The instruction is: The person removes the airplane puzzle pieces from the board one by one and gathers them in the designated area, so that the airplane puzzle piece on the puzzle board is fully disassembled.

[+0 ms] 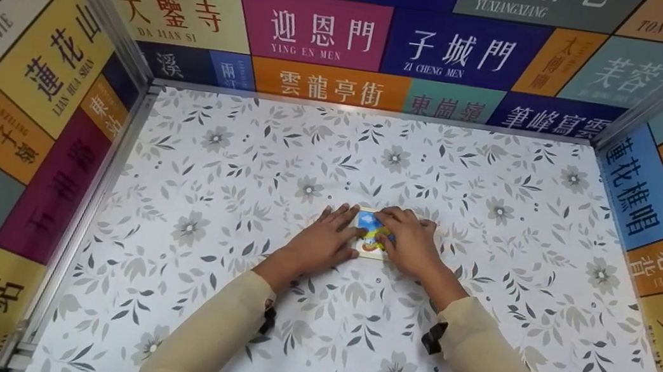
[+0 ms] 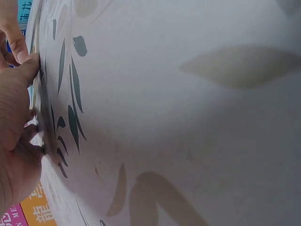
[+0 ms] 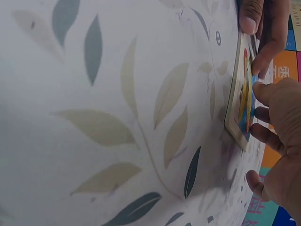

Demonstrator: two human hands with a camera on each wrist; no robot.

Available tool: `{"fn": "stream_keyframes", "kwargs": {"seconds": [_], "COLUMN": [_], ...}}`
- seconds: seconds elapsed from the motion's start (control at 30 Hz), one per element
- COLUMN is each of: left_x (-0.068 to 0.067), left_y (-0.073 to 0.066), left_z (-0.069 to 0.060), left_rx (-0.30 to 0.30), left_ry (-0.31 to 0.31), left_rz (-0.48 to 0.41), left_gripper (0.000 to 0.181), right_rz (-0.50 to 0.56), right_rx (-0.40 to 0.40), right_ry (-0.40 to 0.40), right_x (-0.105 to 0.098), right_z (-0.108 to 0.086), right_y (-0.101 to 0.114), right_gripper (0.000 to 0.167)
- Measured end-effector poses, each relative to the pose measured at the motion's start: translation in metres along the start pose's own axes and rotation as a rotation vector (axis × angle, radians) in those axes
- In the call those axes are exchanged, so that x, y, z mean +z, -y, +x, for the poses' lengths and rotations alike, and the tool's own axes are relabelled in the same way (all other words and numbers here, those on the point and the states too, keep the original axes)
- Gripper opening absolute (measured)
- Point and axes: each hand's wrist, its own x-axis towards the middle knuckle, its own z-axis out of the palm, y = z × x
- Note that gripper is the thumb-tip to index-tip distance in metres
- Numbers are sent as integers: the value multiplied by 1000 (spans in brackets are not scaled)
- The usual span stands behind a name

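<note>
A small flat picture board (image 1: 369,220) with a pale wooden rim and a blue, yellow and red picture lies on the patterned surface. At its left edge my left hand (image 1: 324,243) rests with spread fingers, thumb by the lower left corner. Over its right side my right hand (image 1: 410,241) bends its fingers down onto the picture, covering part of it. In the right wrist view the board (image 3: 243,94) shows its corner, with the right hand's fingertips (image 3: 258,113) touching its face. In the left wrist view the left hand (image 2: 19,122) lies along the board's edge.
The surface (image 1: 309,157) has a white covering with grey flowers and leaves. Panels with coloured blocks of lettering (image 1: 313,30) stand at the back, left and right. Both forearms, in beige sleeves (image 1: 210,330), reach in from the front, with dark bands near the wrists.
</note>
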Motion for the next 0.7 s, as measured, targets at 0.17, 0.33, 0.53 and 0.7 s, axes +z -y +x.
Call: {"fn": "stream_keyframes", "kwargs": {"seconds": [0.17, 0.33, 0.53, 0.7], "left_x": [-1, -1, 1, 2], "left_y": [-2, -2, -1, 2], "left_z": [-1, 0, 0, 0], "left_rx": [0, 0, 0, 6], "left_ry": [-8, -15, -19, -29], "left_rz": [6, 18, 21, 25], "left_gripper": [56, 56, 56, 56], "right_rz": [46, 72, 85, 109], "right_rx": [15, 22, 23, 26], "right_ry": [13, 22, 29, 47], "right_x": [2, 3, 3, 2], "right_z": [7, 13, 18, 22], "right_y": [4, 8, 13, 15], "right_gripper": [50, 53, 56, 59]}}
